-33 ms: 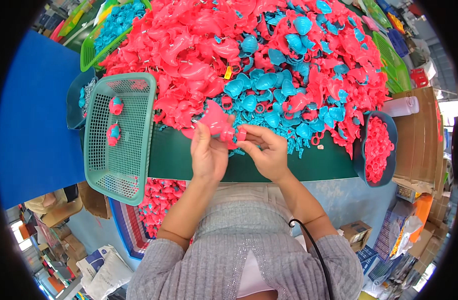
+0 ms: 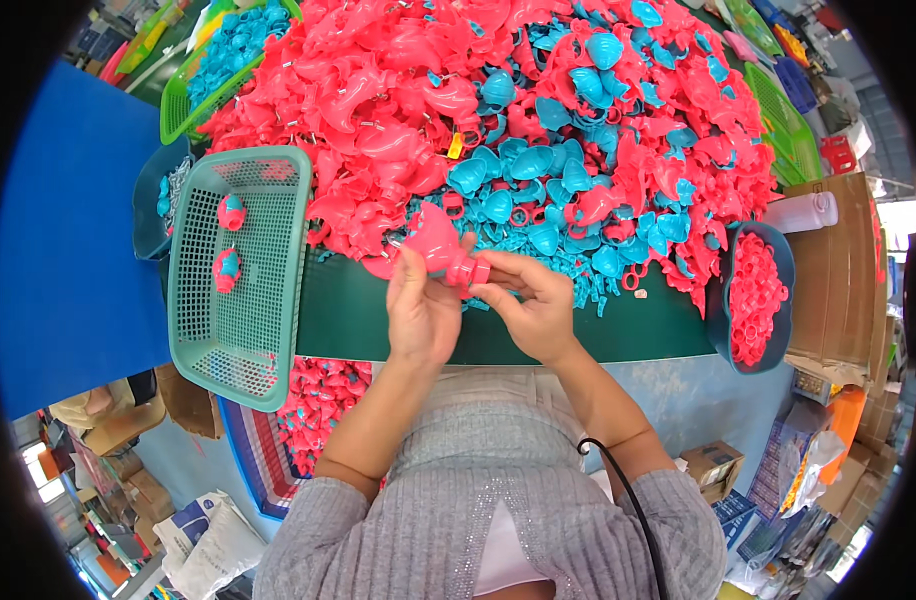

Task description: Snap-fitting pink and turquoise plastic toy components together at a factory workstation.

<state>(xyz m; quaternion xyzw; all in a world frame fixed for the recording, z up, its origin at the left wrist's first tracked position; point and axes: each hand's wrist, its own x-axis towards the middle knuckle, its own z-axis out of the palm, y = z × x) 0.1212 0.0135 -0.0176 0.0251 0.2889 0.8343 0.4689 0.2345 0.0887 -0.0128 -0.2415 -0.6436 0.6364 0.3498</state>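
My left hand [image 2: 424, 322] grips a glossy pink plastic toy part [image 2: 433, 238], wide at its upper left and narrow toward the right. At that narrow end sits a small pink ring [image 2: 480, 269], pinched between the thumb and fingers of my right hand [image 2: 538, 308]. Ring and part appear to touch; my fingers partly hide the join. Both hands are above the table's near edge, just in front of a big heap of pink shell pieces [image 2: 378, 100] mixed with blue cup-shaped pieces [image 2: 533, 162].
At left, a green mesh basket [image 2: 183, 300] holds two pink-and-blue assembled pieces [image 2: 227, 270]. A dark bowl [image 2: 720, 325] of pink rings stands at the right edge, near a cardboard box [image 2: 838, 270]. Beneath the table edge are more pink pieces [image 2: 323, 405]. A black cable [image 2: 633, 505] hangs over my right side.
The pink ring has moved slightly left and closer against the narrow end of the toy part. My left hand has shifted slightly right.
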